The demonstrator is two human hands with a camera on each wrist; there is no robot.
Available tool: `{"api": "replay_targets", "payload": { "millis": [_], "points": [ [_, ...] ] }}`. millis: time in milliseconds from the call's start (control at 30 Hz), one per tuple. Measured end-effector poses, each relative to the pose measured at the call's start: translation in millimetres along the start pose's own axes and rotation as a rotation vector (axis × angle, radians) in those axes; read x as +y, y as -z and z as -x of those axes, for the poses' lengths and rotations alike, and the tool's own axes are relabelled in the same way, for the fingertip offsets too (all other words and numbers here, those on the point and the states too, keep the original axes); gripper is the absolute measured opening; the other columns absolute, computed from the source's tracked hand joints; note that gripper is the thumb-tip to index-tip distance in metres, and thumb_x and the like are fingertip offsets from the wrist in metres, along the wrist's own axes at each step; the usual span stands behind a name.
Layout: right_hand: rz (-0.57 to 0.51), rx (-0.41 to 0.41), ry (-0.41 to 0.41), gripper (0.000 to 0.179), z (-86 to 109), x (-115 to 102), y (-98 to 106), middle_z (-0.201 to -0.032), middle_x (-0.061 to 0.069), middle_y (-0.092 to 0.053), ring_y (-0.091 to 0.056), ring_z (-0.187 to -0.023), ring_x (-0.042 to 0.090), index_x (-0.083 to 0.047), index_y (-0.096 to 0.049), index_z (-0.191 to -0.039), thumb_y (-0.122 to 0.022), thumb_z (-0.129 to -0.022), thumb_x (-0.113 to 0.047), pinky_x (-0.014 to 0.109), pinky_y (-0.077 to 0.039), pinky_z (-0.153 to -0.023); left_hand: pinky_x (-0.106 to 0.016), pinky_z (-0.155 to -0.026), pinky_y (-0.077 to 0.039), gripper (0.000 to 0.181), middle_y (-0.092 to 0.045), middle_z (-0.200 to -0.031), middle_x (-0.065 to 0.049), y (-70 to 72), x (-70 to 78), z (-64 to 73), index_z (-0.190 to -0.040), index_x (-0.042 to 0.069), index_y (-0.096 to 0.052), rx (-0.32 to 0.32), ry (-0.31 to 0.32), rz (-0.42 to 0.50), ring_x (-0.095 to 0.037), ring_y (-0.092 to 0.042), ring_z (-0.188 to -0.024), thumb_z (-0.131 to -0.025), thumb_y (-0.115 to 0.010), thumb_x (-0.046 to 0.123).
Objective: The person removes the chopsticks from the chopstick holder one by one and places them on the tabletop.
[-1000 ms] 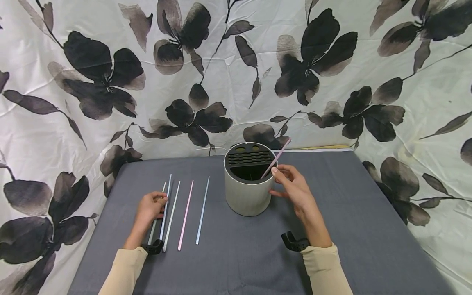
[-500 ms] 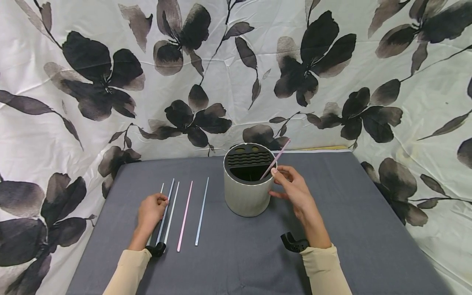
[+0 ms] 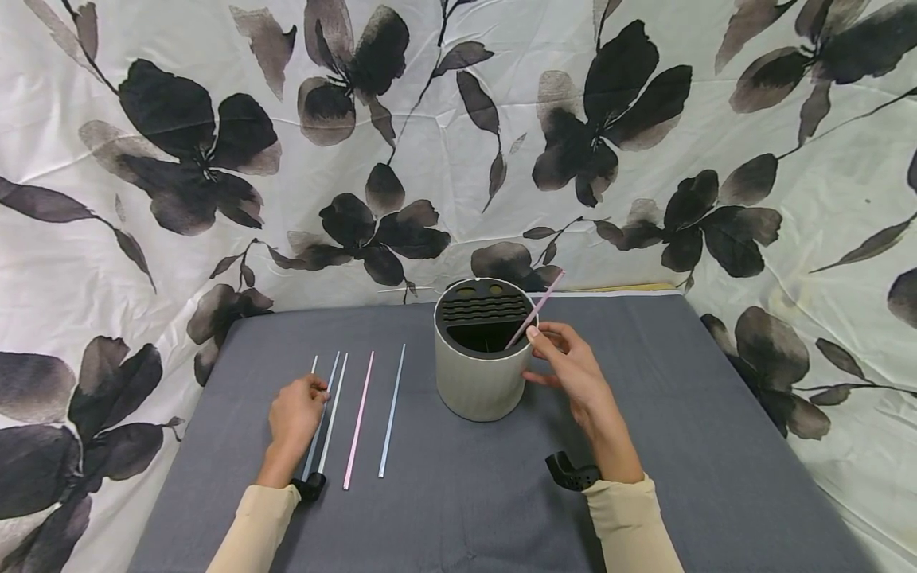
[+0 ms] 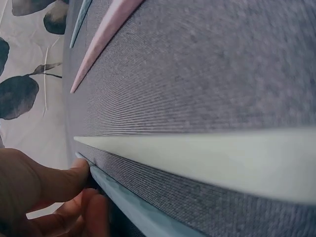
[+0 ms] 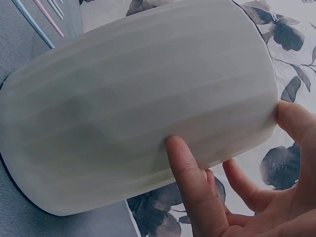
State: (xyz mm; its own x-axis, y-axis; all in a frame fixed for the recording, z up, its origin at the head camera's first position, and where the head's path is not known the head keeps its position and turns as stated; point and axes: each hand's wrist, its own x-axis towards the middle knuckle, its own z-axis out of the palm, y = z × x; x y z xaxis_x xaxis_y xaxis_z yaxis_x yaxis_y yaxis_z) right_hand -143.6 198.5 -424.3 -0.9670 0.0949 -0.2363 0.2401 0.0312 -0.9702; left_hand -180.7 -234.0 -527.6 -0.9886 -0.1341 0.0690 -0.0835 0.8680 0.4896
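Observation:
In the head view my left hand (image 3: 297, 410) pinches a thin blue stick (image 3: 315, 442) near its far end, low over the cloth. The left wrist view has thumb and fingers around that blue stick (image 4: 131, 205), beside a white stick (image 4: 197, 155). My right hand (image 3: 573, 366) touches the right side of a pale, ribbed round container (image 3: 480, 390). Its thumb is at the rim, and its fingers lie against the wall (image 5: 123, 108), spread apart. A pink stick (image 3: 539, 305) leans out of the container's dark, half-round opening (image 3: 476, 334), just by the thumb.
Right of the left hand lie a white stick (image 3: 333, 414), a pink stick (image 3: 358, 422) and another blue stick (image 3: 392, 414), roughly parallel. Another pale stick (image 3: 314, 364) is partly hidden behind the hand. Grey cloth (image 3: 458, 509) covers the table; a floral curtain (image 3: 444, 151) hangs behind.
My left hand has shifted slightly right, and the blue stick it pinches has slid a little toward me. The right hand, container and pink stick have stayed in place.

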Motion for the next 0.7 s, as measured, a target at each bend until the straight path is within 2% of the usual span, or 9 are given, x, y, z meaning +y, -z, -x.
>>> {"api": "replay_targets", "payload": {
  "millis": [433,600,700],
  "points": [
    [-0.012,-0.003,0.0,0.072,2.8,1.0,-0.6,-0.149,0.018,-0.043,-0.048,-0.138,0.037,-0.009,-0.042,-0.153,-0.067,-0.1,-0.05,0.036,-0.065,-0.085,-0.038,-0.052,-0.045,0.012,-0.078,-0.089,-0.012,5.3,6.9,2.4,-0.105,0.007,-0.074,0.017,0.004,-0.003,-0.027,-0.068,-0.067,-0.097,-0.071,0.016],
    [-0.006,0.003,0.0,0.07,4.1,1.6,-0.9,-0.149,0.018,-0.044,-0.05,-0.132,0.036,-0.009,-0.042,-0.152,-0.067,-0.1,-0.05,0.037,-0.065,-0.085,-0.039,-0.053,-0.046,0.018,-0.078,-0.093,-0.013,11.6,18.6,3.6,-0.108,0.009,-0.075,0.059,-0.009,0.015,-0.029,-0.07,-0.07,-0.102,-0.065,0.023],
    [-0.002,0.004,0.001,0.07,4.8,2.1,-1.1,-0.149,0.018,-0.045,-0.052,-0.128,0.034,-0.009,-0.042,-0.152,-0.066,-0.101,-0.049,0.037,-0.065,-0.085,-0.042,-0.055,-0.049,0.024,-0.078,-0.098,-0.015,15.8,29.1,4.0,-0.111,0.008,-0.075,0.099,-0.044,0.025,-0.032,-0.072,-0.074,-0.104,-0.061,0.025]
  ]
}}
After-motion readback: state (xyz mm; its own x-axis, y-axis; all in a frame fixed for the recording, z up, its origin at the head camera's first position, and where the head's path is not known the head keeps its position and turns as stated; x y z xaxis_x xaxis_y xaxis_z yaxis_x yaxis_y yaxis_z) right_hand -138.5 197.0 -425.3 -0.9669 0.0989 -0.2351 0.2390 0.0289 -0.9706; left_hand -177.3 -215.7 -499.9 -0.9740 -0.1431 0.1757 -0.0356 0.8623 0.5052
